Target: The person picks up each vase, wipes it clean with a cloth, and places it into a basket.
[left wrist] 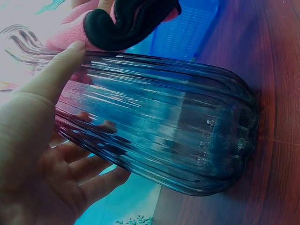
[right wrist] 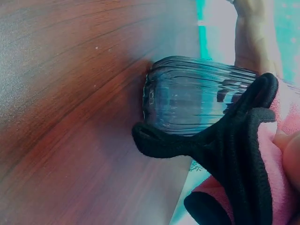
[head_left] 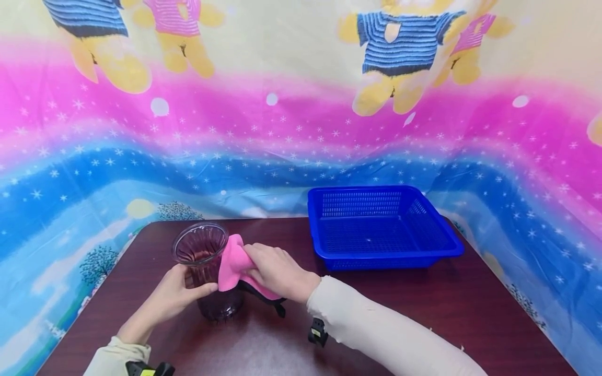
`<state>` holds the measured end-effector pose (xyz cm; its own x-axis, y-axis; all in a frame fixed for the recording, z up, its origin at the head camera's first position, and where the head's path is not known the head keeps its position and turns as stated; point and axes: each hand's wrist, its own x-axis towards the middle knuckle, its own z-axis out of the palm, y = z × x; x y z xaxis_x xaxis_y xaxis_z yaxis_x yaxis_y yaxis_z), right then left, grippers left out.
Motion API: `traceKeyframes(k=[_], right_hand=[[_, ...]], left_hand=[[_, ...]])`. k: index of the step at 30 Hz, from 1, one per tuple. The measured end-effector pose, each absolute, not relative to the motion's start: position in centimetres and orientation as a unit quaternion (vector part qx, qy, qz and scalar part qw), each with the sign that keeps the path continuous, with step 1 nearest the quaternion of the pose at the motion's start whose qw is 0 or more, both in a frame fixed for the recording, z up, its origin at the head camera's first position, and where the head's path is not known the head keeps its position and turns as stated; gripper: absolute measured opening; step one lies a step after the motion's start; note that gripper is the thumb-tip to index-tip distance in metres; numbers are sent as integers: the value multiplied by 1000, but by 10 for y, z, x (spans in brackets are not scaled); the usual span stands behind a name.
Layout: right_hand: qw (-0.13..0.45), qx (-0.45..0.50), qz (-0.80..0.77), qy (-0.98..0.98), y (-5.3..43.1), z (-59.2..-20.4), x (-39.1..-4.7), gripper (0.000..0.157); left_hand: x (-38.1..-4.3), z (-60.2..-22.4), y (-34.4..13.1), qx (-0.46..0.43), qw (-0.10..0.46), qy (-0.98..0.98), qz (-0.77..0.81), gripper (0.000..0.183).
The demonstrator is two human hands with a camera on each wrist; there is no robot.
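Note:
A ribbed, see-through glass vase (head_left: 221,305) with a flared rim stands upright on the table, left of its middle. My left hand (head_left: 176,295) holds the vase around its neck, thumb on the near side and fingers behind, as the left wrist view shows on the glass (left wrist: 154,117). In my right hand (head_left: 282,271) is a bunched pink cloth (head_left: 235,263) with black edging, pressed against the right side of the vase just under the rim. The black edging (right wrist: 229,154) hangs in loose folds in the right wrist view, partly covering the glass.
A blue plastic basket (head_left: 317,237) with perforated sides sits at the back right of the dark reddish-brown table (head_left: 376,324). Behind the table hangs a colourful printed curtain (head_left: 282,130) with bears and snowflakes.

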<state>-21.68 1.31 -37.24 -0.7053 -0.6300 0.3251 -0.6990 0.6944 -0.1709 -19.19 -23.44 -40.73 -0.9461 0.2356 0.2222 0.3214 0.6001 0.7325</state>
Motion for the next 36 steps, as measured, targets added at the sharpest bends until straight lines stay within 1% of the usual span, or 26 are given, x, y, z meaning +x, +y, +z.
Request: traceKeyframes(k=[17,36], right_hand=[[121,362,139,-914,8,-372,-218,21],[102,351,147,-919,3,-375,-220,18]], left_hand=[[-191,-409,-235,-153,44,-885,-437,60],[-192,-414,-235,-152,63,-897,-410,59]])
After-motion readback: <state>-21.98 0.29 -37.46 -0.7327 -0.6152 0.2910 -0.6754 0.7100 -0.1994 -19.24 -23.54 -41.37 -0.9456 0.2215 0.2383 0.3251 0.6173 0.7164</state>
